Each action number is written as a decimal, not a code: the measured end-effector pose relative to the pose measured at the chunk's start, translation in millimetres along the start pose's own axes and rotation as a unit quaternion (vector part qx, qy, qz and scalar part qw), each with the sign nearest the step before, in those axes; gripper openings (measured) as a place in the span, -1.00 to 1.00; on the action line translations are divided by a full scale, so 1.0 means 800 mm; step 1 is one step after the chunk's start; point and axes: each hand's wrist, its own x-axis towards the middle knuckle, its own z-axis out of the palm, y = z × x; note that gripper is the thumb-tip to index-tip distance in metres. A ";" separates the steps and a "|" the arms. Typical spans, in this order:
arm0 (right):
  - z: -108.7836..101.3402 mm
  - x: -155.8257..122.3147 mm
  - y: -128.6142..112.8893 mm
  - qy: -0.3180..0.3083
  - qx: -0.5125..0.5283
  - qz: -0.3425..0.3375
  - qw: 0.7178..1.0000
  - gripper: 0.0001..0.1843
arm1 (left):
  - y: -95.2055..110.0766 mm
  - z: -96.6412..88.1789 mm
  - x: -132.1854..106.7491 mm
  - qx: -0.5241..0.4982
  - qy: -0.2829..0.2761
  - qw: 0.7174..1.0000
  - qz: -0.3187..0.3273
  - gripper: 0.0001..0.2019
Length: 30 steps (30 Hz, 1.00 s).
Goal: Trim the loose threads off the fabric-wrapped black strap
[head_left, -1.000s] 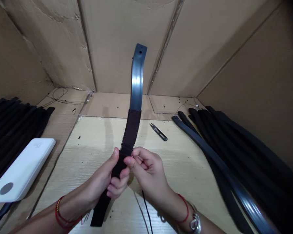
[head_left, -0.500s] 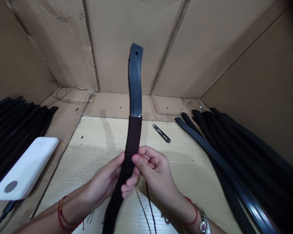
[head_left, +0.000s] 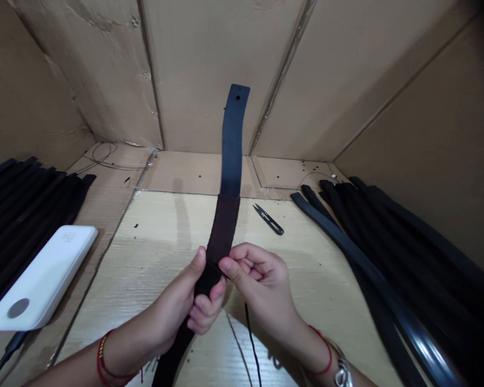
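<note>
A long, flat black strip with a hole near its top end stands up in front of me. Its lower part is wrapped in dark brown-black ribbed material, which turns blacker further down. My left hand is closed round the strip, thumb along its left edge and fingers round from behind. With thumb and fingertips together, my right hand pinches the right edge of the wrapping. A black cord hangs down below my right hand; its upper end is hidden.
Black thread snips lie on the pale board. To the left are a white power bank with a cable and a row of dark strips. More black strips lie at the right. Cardboard walls enclose the back and sides.
The strip's top end has tipped to the right and slightly down. My left fingers have curled more tightly round its lower part, while my right hand keeps its pinch.
</note>
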 end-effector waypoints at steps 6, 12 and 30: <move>0.002 0.000 -0.002 0.023 0.002 0.006 1.000 -0.62 | 0.001 0.005 0.003 0.028 0.004 1.000 0.014 -0.30; -0.014 0.014 -0.004 -0.029 -0.125 -0.008 0.992 -0.59 | 0.011 0.000 -0.004 0.004 0.003 1.000 0.003 -0.34; -0.022 0.017 0.003 -0.174 0.075 0.089 0.978 -0.67 | 0.022 -0.019 -0.011 -0.026 -0.172 0.981 -0.082 -0.22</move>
